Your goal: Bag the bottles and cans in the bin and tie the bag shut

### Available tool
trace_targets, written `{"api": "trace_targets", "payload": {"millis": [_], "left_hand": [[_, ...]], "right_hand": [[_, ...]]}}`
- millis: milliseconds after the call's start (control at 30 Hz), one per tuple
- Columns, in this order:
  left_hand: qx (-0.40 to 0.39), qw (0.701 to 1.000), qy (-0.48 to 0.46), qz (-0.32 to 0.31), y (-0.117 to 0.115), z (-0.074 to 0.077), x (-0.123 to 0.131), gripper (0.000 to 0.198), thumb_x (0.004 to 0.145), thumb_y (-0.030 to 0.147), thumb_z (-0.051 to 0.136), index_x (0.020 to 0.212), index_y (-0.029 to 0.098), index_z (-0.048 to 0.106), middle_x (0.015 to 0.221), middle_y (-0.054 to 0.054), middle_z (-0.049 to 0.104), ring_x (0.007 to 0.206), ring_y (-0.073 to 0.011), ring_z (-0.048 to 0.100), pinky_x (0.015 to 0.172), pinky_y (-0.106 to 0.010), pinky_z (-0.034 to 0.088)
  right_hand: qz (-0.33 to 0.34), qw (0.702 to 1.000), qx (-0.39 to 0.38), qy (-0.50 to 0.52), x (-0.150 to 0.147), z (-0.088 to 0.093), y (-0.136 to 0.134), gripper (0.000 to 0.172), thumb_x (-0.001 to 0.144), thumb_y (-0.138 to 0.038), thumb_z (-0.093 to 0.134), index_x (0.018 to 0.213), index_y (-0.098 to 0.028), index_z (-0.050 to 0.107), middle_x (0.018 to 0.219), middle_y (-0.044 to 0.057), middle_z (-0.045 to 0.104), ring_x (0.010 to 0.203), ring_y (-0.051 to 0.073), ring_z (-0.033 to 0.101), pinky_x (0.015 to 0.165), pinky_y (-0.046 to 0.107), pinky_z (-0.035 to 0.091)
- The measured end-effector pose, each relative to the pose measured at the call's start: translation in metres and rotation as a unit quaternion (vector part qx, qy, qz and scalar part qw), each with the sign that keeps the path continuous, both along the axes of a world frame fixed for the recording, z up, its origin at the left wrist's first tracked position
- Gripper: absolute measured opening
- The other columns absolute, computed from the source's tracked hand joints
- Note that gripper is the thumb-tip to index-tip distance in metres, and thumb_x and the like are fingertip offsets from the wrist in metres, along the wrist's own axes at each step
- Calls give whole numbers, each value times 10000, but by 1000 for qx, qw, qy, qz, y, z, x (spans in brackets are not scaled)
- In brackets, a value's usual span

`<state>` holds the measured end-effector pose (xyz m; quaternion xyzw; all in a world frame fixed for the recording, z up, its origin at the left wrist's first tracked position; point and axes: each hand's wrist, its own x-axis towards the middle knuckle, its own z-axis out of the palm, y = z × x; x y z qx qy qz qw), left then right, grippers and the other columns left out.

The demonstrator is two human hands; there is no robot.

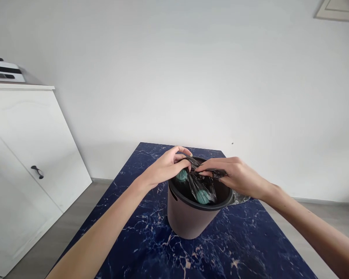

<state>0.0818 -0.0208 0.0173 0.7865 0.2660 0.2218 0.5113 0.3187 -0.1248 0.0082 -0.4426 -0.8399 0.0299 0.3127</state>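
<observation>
A grey trash bin (189, 219) with a black rim stands upright on a dark blue marbled table. Gathered above its opening is a thin black trash bag (196, 182), and green contents (203, 197) show inside the bin. My left hand (174, 162) pinches the bag's gathered top from the left, thumb and fingers closed on the plastic. From the right, my right hand (229, 172) grips another part of the same bag, its fingertips close to the left ones. The exact fold between the fingers is partly hidden. More crumpled dark plastic (240, 197) shows beyond the bin's right side.
The marbled table (133, 248) reaches back to a pale wall (174, 77). At the left stands a white cabinet (26, 155) with a dark handle, and a white-and-black device (6, 71) lies on top of it. Grey floor (331, 221) shows on both sides.
</observation>
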Motion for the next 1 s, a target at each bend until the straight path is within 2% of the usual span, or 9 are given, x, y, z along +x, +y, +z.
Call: {"api": "trace_targets", "payload": {"millis": [67,133,267,333,467,533,667,833,1000], "left_hand": [[26,1000,3,15,-2,0,0,272,1023,395,600,1243,237,577,979,-35,774,970,-219,685,803,-354,456],[50,999,-4,19,-5,-1,1,251,1032,398,583,1231,247,564,961,-27,768,946,-218,685,778,-350,453],[85,996,-27,15,-18,0,2,308,1017,464,623,1233,258,550,1048,-48,777,934,-230,712,761,-355,491],[99,994,-34,10,-26,1,2,390,1020,559,615,1255,258,539,1044,-58,787,924,-243,727,775,-373,514],[90,993,-61,35,-30,-3,2,538,1092,707,340,1308,268,563,970,-59,801,1089,-279,743,1007,-454,517],[52,995,-73,53,-23,-8,4,586,1091,727,302,1337,282,593,1015,-64,813,1200,-288,727,1095,-476,493],[-16,996,-67,59,-5,-9,12,599,1029,758,480,1293,271,708,1210,-90,814,1259,-310,717,1103,-468,517],[-36,995,-93,-18,2,1,22,452,975,666,675,1080,263,847,1211,-73,832,1222,-295,741,1102,-432,525],[-57,991,-121,14,5,2,25,269,900,471,848,1057,254,869,1189,-89,840,1163,-262,760,1137,-459,514]], "right_hand": [[0,998,32,-62,3,-2,0,609,850,22,465,1272,-281,782,1311,17,794,1203,239,765,1025,428,640],[-24,991,76,-106,2,-4,0,662,767,59,436,1240,-263,770,1290,18,801,1184,230,773,988,395,646],[-135,974,145,-110,-7,-12,5,643,756,14,448,1310,-238,656,1083,30,843,771,211,796,623,315,581],[-185,963,167,-101,-12,-16,9,600,769,-19,460,1308,-235,609,998,30,839,631,192,737,547,296,498],[-214,944,227,-102,-19,-22,12,437,785,-38,441,1144,-238,588,807,12,768,535,156,631,506,268,386],[-214,936,263,-98,-21,-23,13,423,773,-36,440,1126,-233,563,729,-7,710,504,146,571,498,268,347],[-217,922,303,-108,-25,-22,14,428,721,-25,476,1085,-245,527,694,-30,623,529,147,506,522,293,295],[-230,908,316,-151,-28,-19,14,509,705,21,460,1134,-248,513,1034,88,638,764,199,572,549,293,343],[-220,910,313,-158,-24,-21,13,501,693,4,456,1128,-243,449,807,22,630,639,199,542,560,307,354]]}}
